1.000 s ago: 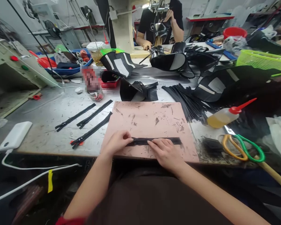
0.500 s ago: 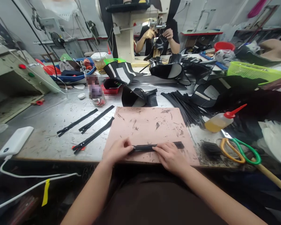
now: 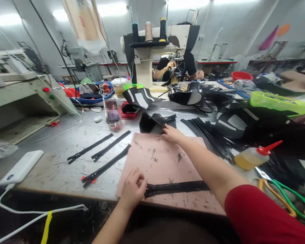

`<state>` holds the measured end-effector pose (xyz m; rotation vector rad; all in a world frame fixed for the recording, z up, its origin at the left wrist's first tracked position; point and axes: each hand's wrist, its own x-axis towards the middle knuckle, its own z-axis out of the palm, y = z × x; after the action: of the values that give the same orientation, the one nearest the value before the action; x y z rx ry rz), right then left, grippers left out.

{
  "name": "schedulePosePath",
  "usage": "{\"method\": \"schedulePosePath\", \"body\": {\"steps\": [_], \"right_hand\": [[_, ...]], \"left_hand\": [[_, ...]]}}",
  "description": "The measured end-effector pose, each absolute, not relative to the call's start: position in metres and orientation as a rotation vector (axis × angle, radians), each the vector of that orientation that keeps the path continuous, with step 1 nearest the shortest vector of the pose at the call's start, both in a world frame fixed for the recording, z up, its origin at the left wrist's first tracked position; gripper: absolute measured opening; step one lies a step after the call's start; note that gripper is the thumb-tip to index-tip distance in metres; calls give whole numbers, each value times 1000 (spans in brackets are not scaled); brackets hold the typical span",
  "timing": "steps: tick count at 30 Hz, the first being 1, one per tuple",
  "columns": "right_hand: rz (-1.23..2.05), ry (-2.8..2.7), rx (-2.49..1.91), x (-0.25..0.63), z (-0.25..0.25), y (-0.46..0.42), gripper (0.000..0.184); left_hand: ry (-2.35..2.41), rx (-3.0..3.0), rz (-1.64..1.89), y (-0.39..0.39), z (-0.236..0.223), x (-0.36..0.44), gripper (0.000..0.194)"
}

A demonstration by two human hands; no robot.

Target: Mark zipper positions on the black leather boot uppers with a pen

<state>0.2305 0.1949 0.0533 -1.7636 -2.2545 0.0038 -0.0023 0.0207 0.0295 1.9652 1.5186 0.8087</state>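
Taken from the middle of the pink board (image 3: 154, 149), the black zipper (image 3: 178, 187) lies at 6 o'clock along the near edge, its right end hidden behind the right forearm (image 3: 208, 162). The left hand (image 3: 133, 187), at about 8 o'clock, has its grip closed in a pinch on the zipper's left end. The right hand (image 3: 174, 134) reaches to 12 o'clock, fingertips at the near edge of a black leather piece (image 3: 149, 122); whether its grip has hold cannot be told.

With only one end visibly held, the zipper could swing askew if the forearm or red sleeve (image 3: 259, 213) brushed the other. The leather piece, if dragged straight back by its edge, might rumple or sweep the zipper aside. A wide elbow could also nudge the scissors (image 3: 275, 183) at 4 o'clock, or tip the bottle (image 3: 247, 158) of yellowish liquid at 3 and wet the strips (image 3: 208, 135) at 2. Three more zippers (image 3: 112, 146) on the counter (image 3: 58, 159) at 9 o'clock look less exposed.
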Motion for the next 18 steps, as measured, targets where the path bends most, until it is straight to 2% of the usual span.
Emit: {"method": "schedulePosePath", "body": {"steps": [2, 5, 8, 10, 11, 14, 16, 18], "right_hand": [[-72, -2160, -1808, 229, 63, 206, 22], [-234, -1998, -1827, 226, 86, 197, 32], [-337, -2055, -1687, 207, 105, 160, 32], [-171, -2166, -1599, 193, 111, 130, 24], [27, -2238, -1547, 189, 111, 117, 20], [699, -2236, -1300, 203, 111, 96, 16], [792, -1982, -1293, 234, 109, 94, 11], [624, -1647, -1487, 269, 105, 96, 8]], "left_hand": [[1553, 1861, 773, 23, 35, -3, 17], [1505, 1681, 712, 34, 49, 5, 19], [1247, 1385, 831, 53, 59, 27, 41], [1028, 1093, 946, 67, 62, 47, 60], [928, 977, 984, 72, 62, 57, 66], [822, 796, 1117, 81, 65, 80, 62], [881, 737, 1192, 82, 70, 86, 62], [914, 693, 1246, 80, 76, 86, 67]]}}
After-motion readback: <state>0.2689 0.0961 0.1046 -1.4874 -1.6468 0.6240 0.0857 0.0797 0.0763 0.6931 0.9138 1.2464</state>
